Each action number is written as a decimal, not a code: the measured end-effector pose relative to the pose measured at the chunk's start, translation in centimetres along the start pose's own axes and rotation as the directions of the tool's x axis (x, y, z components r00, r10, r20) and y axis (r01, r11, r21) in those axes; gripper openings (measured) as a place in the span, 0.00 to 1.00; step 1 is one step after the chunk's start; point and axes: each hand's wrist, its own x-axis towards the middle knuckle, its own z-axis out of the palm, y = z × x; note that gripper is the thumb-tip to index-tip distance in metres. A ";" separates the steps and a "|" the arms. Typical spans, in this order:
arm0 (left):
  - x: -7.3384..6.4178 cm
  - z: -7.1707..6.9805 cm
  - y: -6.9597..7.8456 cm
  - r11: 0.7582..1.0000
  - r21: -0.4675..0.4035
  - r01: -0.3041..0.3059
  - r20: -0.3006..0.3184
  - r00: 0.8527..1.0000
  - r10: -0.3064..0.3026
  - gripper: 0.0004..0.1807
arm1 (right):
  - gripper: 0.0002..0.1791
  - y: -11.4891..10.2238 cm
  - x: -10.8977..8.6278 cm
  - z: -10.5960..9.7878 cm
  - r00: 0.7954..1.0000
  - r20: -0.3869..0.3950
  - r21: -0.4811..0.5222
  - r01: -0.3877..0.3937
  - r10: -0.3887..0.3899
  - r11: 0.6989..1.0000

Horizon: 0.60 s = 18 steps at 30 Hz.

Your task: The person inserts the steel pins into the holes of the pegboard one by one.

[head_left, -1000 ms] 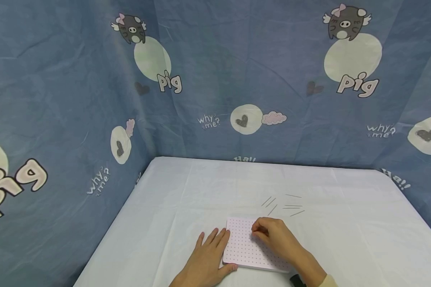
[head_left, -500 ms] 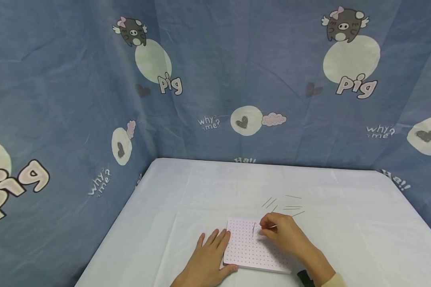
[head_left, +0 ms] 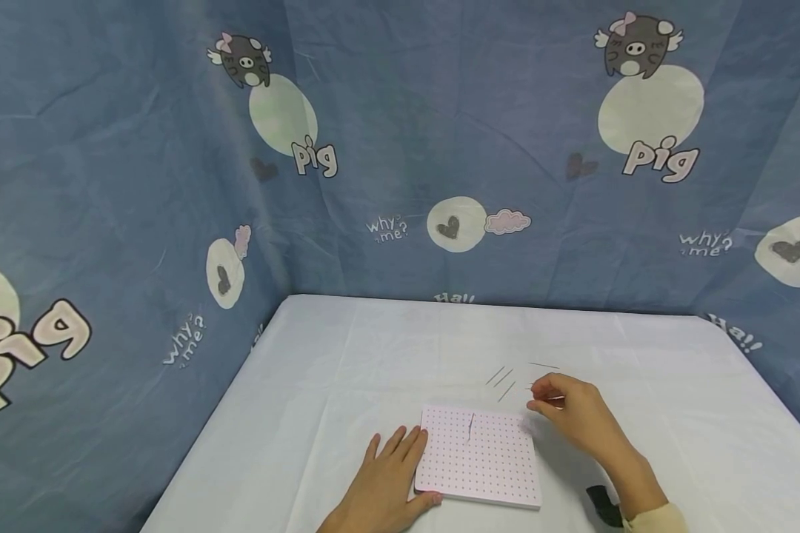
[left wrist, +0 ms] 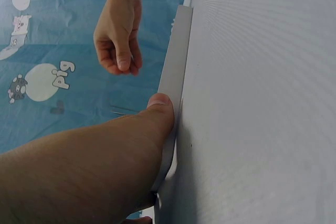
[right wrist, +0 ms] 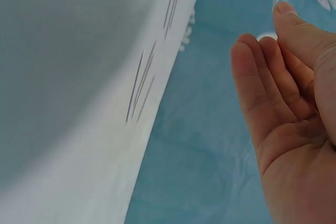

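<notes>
While the left hand (head_left: 383,477) rests straight-fingered at the left edge of the pink dotted board (head_left: 500,463), the right hand (head_left: 576,414) is much the nearer to the loose thin rods (head_left: 506,391) on the white table (head_left: 373,363). Its thumb stands apart from the fingers, a modest gap with nothing visible between. Beyond the fingertips lies the far rod (head_left: 544,365), long axis nearly crosswise to the person; to their left, three others slant away rightward. More rod tips (head_left: 528,389) show just beside the fingers (how many the hand hides, I cannot tell). One upper rod (head_left: 470,427) is on the board, planted or lying unclear.
</notes>
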 end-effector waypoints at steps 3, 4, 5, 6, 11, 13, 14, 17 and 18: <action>0.0 0.0 0.0 1.000 0.004 -0.002 0.000 1.000 0.002 0.54 | 0.10 0.8 -0.1 -0.7 1.000 -0.028 -0.016 -0.014 0.013 1.000; 0.0 -0.1 0.0 1.000 0.004 -0.001 0.001 1.000 0.001 0.54 | 0.10 1.1 -0.1 -0.9 0.999 -0.034 -0.023 -0.017 0.016 1.000; 0.0 -0.1 0.0 1.000 0.005 -0.002 0.001 1.000 0.002 0.54 | 0.10 1.4 -0.1 -1.0 0.999 -0.042 -0.029 -0.019 0.018 0.999; 0.0 -0.1 0.1 1.000 0.004 -0.003 0.002 1.000 0.003 0.54 | 0.10 1.6 -0.1 -1.1 0.999 -0.046 -0.030 -0.019 0.018 0.999; 0.0 -0.2 0.1 1.000 -0.003 -0.002 0.007 1.000 0.002 0.54 | 0.10 2.7 0.1 -1.2 0.998 -0.059 -0.042 -0.009 0.007 0.999; 0.0 -0.2 0.1 1.000 -0.002 -0.001 0.009 1.000 0.001 0.54 | 0.11 3.0 0.1 -1.2 0.998 -0.064 -0.042 -0.008 0.006 0.999; 0.0 -0.2 0.1 1.000 -0.002 -0.001 0.008 1.000 0.001 0.54 | 0.11 3.2 0.1 -1.2 0.998 -0.069 -0.045 -0.008 0.005 0.999; 0.0 -0.2 0.1 1.000 -0.004 0.001 0.008 1.000 -0.001 0.54 | 0.11 3.8 0.1 -1.3 0.997 -0.075 -0.049 -0.014 0.010 0.999; 0.0 -0.1 0.1 1.000 -0.006 0.003 0.010 1.000 -0.002 0.54 | 0.11 3.9 0.1 -1.4 0.997 -0.075 -0.053 -0.019 0.015 0.998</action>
